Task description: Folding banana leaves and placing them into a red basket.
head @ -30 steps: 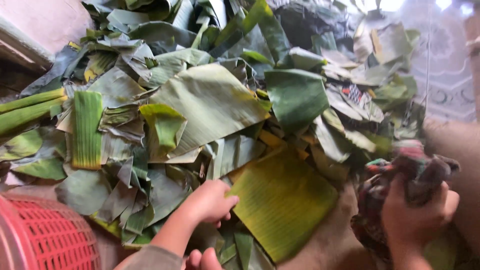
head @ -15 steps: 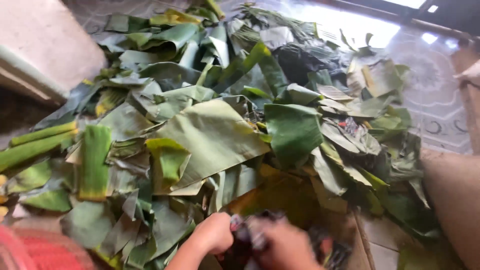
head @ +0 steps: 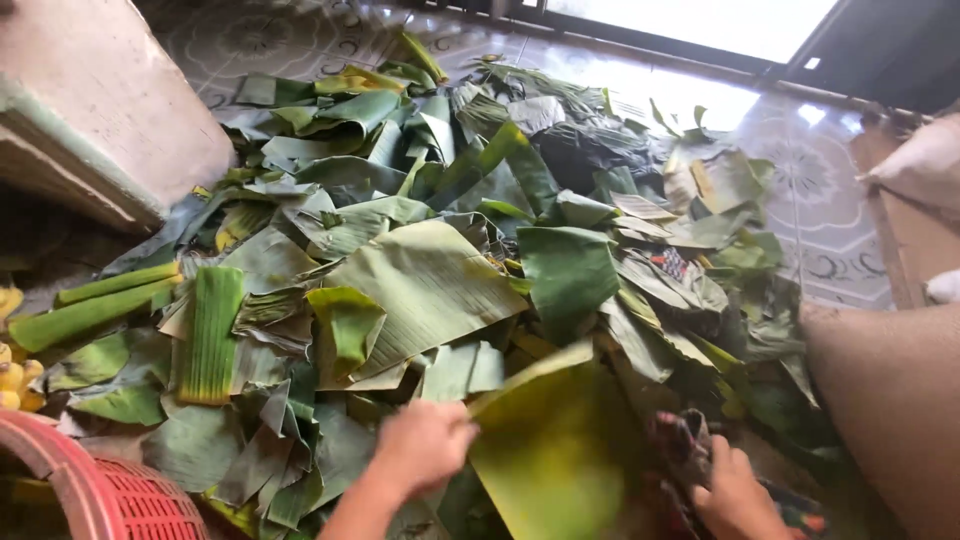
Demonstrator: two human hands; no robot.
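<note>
A wide heap of banana leaves covers the tiled floor before you, a red basket at your lower left. Your left hand grips the edge of a yellow-green leaf (blurred) at the heap's near edge. Your right hand clutches a dark patterned cloth, fingers curled around it.
</note>
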